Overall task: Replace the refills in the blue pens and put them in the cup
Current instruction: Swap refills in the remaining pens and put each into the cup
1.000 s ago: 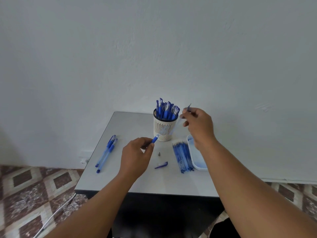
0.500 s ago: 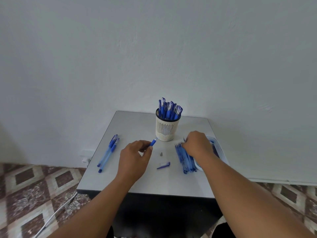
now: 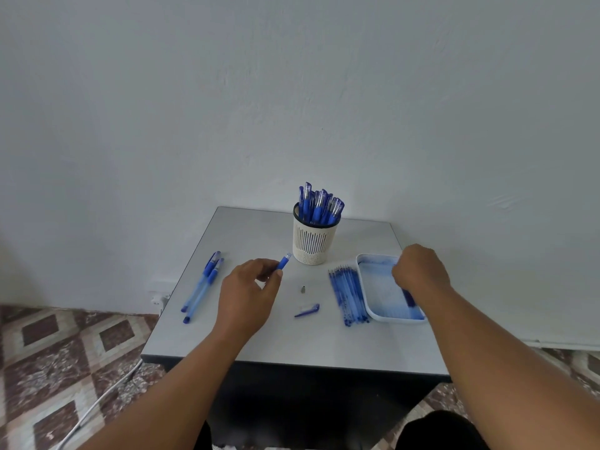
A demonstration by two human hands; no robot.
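My left hand (image 3: 248,293) pinches a blue pen barrel (image 3: 284,262) that points up toward the white slotted cup (image 3: 313,245). Several blue pens (image 3: 319,206) stand in that cup. My right hand (image 3: 418,271) hovers knuckles-up over the white tray (image 3: 378,287), its fingertips hidden. A dark blue refill (image 3: 408,298) lies in the tray right under that hand; whether the fingers hold it is not visible. A row of several refills (image 3: 347,293) lies left of the tray. A small metal tip (image 3: 303,290) and a blue cap (image 3: 308,310) lie between my hands.
Two more blue pens (image 3: 203,285) lie side by side at the left of the grey table (image 3: 259,339). The table stands against a white wall. A white cable (image 3: 97,404) runs over the patterned tile floor at the left.
My right hand came down from beside the cup, passed over the row of refills and now sits over the tray. The left hand kept hold of the barrel and barely shifted.
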